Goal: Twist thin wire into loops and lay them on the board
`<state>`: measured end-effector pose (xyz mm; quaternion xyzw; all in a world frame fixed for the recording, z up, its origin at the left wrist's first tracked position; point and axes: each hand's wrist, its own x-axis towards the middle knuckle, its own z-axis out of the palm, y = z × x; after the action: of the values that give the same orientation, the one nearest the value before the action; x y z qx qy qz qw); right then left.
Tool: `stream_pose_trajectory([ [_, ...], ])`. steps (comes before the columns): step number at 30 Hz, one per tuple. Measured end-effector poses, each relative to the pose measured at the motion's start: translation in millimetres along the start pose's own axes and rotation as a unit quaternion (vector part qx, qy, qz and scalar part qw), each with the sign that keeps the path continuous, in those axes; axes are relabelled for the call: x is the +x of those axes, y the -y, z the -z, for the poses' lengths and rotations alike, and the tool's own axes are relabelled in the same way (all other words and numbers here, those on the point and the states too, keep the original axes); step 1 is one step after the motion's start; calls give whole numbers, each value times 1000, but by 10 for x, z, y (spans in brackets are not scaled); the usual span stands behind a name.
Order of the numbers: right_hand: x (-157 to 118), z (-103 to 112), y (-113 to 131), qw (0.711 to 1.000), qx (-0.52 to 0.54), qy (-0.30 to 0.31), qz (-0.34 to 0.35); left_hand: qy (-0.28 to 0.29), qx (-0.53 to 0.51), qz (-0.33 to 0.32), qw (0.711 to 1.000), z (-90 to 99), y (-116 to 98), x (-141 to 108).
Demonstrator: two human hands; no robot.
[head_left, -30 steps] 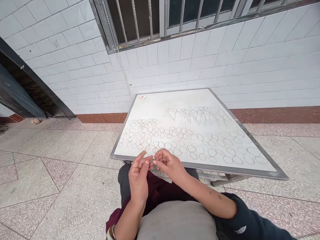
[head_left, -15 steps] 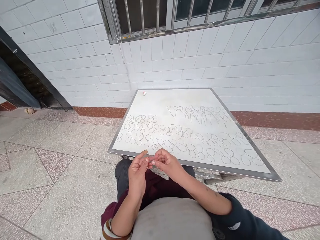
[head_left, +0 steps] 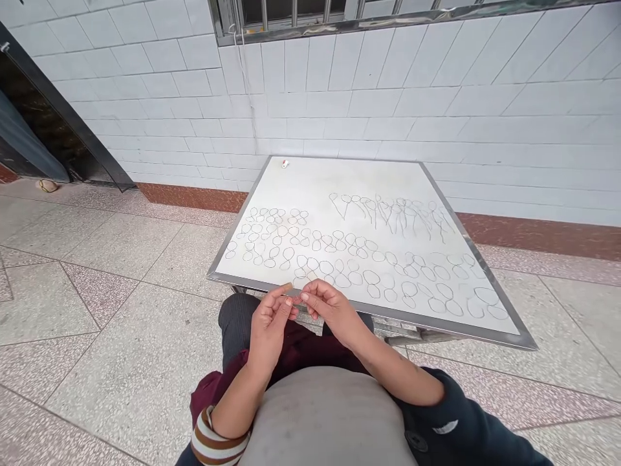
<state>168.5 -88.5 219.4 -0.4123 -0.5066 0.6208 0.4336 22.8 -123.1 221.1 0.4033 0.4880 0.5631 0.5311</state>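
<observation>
Just over the near edge of the white table [head_left: 388,178], my left hand [head_left: 268,327] is closed in a pinch between thumb and fingers. A tan wrap covers one of its fingertips. My right hand [head_left: 336,314] pinches right beside it, fingertips nearly meeting the left ones. Whatever lies between the fingertips is too thin and small to make out. Beyond the hands, rows of thin dark wire-like loops [head_left: 372,276] lie flat on the tabletop. Farther back on the right sits a row of similar loops with long thin stems [head_left: 402,217].
A small white and red item [head_left: 285,164] rests at the table's far left corner. Behind the table rises a white tiled wall [head_left: 339,123] with a barred window [head_left: 294,13]. A dark doorway [head_left: 39,123] opens at the left.
The view has tilted down slightly, so the table and wall sit higher. Both hands stay pinched together at the table edge, with small shifts of the fingertips.
</observation>
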Motion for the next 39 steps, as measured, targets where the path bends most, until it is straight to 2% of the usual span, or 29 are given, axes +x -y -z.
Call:
stream_pose_trajectory([
  [10,33,35,-48,1000,21,3,-17,29,-47,19,998,30,87,5],
  [20,27,27,4,1000,6,2,-18,11,-59,32,998,20,86,-1],
  [26,39,57,-52,1000,-7,9,-12,9,-123,88,988,28,94,41],
  [31,45,61,-70,1000,-12,9,-6,6,-202,149,968,37,119,78],
  [35,41,50,-71,1000,-3,19,-19,35,-251,226,941,34,178,109],
  [39,45,45,-79,999,8,33,-38,61,-254,249,933,31,216,111],
])
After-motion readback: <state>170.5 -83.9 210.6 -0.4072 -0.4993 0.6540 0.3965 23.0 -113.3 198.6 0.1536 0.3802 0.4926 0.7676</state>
